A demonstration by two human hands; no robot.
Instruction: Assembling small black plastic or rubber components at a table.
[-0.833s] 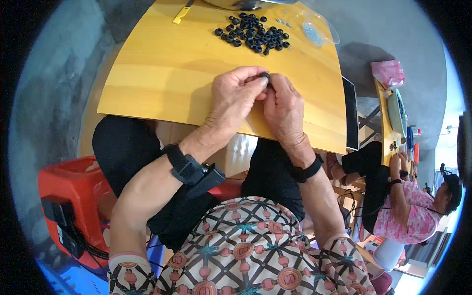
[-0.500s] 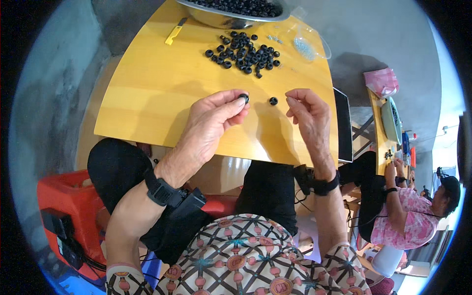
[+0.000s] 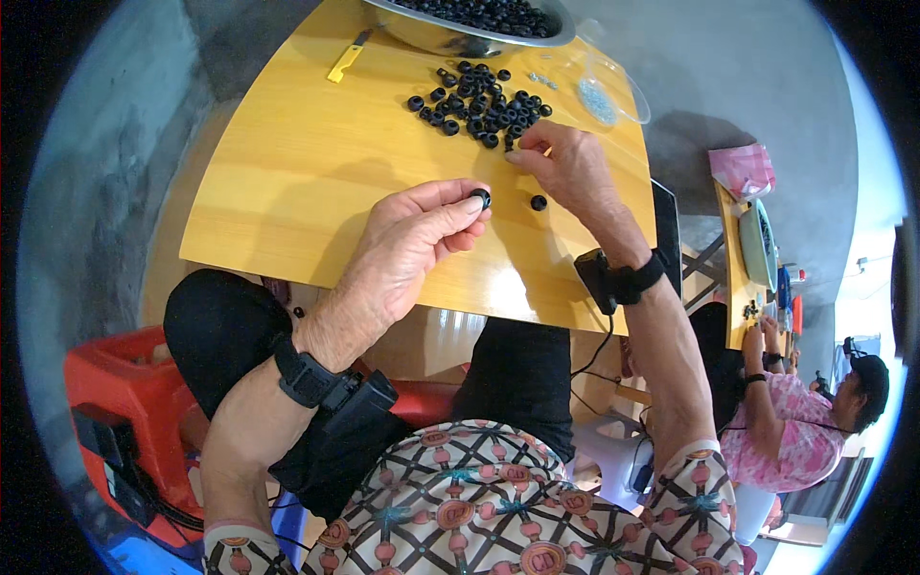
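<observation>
My left hand [image 3: 412, 235] is closed, pinching a small round black plastic part [image 3: 481, 198] between thumb and fingertips above the table. My right hand [image 3: 565, 168] reaches to the near right edge of a pile of similar black parts [image 3: 476, 103]. Its thumb and fingers are drawn together in a pinch beside the nearest piece of the pile; what lies between them, if anything, is hidden. One loose black part [image 3: 539, 203] rests on the yellow table between my two hands.
At the table's far side stands a metal bowl [image 3: 470, 40] full of black parts. A yellow utility knife [image 3: 343, 63] lies far left. Far right is a clear plastic container [image 3: 599, 102] with small silvery pieces, several spilled beside it. Another person [image 3: 791, 422] works at a table to the right.
My right hand has moved forward and left, from beside the loose black part to the pile's edge. My left hand keeps its hold on its black part.
</observation>
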